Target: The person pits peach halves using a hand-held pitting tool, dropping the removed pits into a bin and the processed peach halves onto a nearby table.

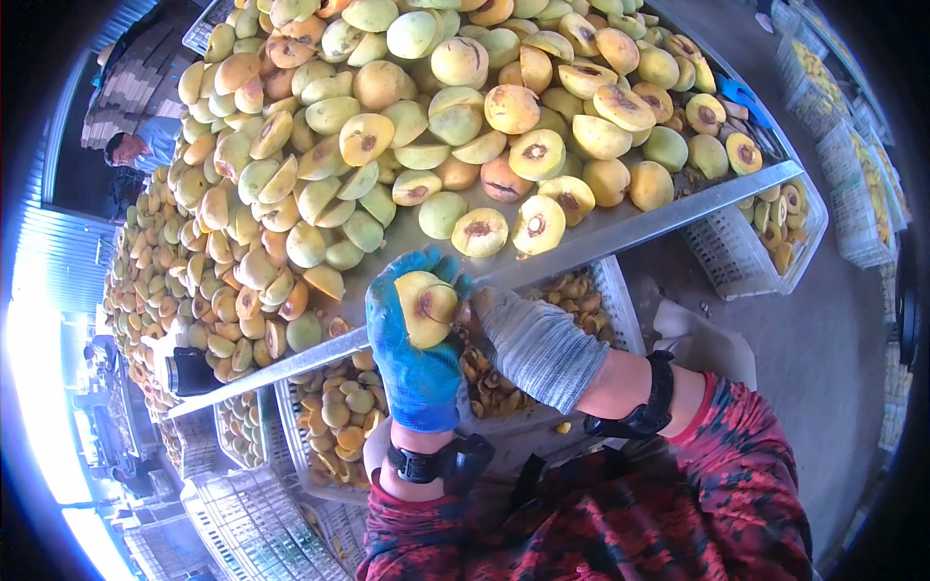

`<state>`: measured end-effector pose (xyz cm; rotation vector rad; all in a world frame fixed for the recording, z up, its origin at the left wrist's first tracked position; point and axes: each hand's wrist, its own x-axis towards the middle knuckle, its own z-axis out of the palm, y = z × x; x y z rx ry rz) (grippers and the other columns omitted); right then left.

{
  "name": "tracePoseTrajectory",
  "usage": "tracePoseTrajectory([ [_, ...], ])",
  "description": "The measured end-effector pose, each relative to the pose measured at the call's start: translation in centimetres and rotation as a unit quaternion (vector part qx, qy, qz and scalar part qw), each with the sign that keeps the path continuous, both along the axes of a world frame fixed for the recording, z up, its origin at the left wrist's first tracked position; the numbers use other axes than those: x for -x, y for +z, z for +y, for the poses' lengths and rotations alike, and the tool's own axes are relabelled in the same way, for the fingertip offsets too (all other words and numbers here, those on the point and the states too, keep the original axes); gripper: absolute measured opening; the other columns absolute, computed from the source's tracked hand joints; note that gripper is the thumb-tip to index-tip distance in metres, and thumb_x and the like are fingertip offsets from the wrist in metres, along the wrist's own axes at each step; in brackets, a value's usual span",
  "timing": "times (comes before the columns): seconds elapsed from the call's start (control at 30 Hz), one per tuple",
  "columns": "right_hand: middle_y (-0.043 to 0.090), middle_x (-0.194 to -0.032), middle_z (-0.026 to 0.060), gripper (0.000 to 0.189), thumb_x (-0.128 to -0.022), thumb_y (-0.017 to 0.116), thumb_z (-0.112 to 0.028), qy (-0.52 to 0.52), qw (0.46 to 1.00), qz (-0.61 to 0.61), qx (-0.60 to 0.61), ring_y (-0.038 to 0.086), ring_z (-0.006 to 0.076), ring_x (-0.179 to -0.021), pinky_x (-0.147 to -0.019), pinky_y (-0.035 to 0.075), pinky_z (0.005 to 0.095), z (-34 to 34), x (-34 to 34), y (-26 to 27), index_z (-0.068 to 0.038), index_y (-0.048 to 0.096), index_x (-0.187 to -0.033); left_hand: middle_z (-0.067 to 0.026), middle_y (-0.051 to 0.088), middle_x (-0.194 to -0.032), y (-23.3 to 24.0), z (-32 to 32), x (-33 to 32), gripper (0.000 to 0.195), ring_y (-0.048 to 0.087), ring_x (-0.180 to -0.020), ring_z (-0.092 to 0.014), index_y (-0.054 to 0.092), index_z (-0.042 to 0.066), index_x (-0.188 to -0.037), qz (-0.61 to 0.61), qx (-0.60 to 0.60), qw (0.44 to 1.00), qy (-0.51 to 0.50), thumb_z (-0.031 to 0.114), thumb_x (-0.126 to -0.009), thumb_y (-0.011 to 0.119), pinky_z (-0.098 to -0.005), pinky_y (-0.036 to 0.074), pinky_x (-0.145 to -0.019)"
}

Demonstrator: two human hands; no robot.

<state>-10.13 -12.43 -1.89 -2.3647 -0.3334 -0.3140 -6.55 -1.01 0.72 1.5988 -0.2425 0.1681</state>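
Observation:
My left hand [413, 363], in a blue coated glove, holds a yellow peach half [423, 319] with its cut face and brown pit hollow turned towards my right hand. My right hand [519, 338] wears a grey knitted glove, and its curled fingers come close to the edge of that peach. A thin dark curved line crosses the pit hollow; whether it belongs to a tool in my right hand is unclear. Both hands are just over the metal rim [632, 225] of a table. Beyond the rim lies a large heap of whole and halved peaches [392, 152], some showing pits.
Below my hands, a crate [614, 298] contains brown pits and scraps. Crates of peach pieces stand at left [294, 428] and right [726, 254]. A black cup-like container [195, 372] stands by the rim. A blue-handled object [745, 98] lies far right. Another person [149, 145] is beyond the heap.

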Motion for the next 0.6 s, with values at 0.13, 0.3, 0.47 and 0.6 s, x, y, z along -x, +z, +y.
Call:
tracePoseTrajectory([
  [0.13, 0.056, -0.077, 0.0143, 0.017, -0.088, 0.045, -0.020, -0.008, 1.000, -0.018, 0.003, 0.059, 0.0302, -0.064, -0.053, 0.047, 0.0390, 0.4, -0.1, -0.4, -0.005, 0.047, -0.094, -0.0104, 0.052, -0.097, -0.3, 0.3, -0.4, 0.006, 0.053, -0.088, -0.019, 0.054, -0.002, -0.083, -0.157, -0.195, 0.967, 0.041, 0.005, -0.084, 0.055, -0.0298, 0.048, -0.075],
  [0.3, 0.056, -0.082, 0.0150, 0.019, -0.086, 0.047, -0.017, -0.003, 0.999, 0.024, 0.021, 0.059, 0.0297, -0.067, -0.054, 0.047, 0.0380, 0.8, 0.0, -0.4, -0.003, 0.047, -0.098, -0.0085, 0.051, -0.097, 0.6, -0.3, 0.2, 0.014, 0.053, -0.090, -0.020, 0.048, -0.001, -0.096, 0.102, 0.270, 0.957, -0.020, 0.007, -0.085, 0.052, -0.0323, 0.048, -0.077],
  [0.47, 0.055, -0.087, 0.0151, 0.022, -0.082, 0.049, -0.016, 0.005, 0.998, 0.060, 0.014, 0.058, 0.0286, -0.072, -0.056, 0.048, 0.0371, 1.1, 0.2, -0.2, -0.003, 0.047, -0.100, -0.0089, 0.052, -0.097, -0.2, 0.6, 0.2, 0.022, 0.054, -0.088, -0.020, 0.045, -0.001, -0.102, 0.070, 0.142, 0.987, -0.026, 0.012, -0.086, 0.054, -0.0345, 0.049, -0.079],
  [0.6, 0.055, -0.085, 0.0159, 0.021, -0.082, 0.049, -0.017, 0.037, 0.999, 0.031, 0.000, 0.058, 0.0315, -0.070, -0.056, 0.048, 0.0400, 1.5, 0.4, -1.5, -0.003, 0.047, -0.098, -0.0113, 0.053, -0.097, -0.5, 0.1, 0.3, 0.025, 0.055, -0.086, -0.021, 0.046, -0.002, -0.103, 0.004, 0.063, 0.998, 0.004, 0.015, -0.086, 0.053, -0.0350, 0.050, -0.077],
])
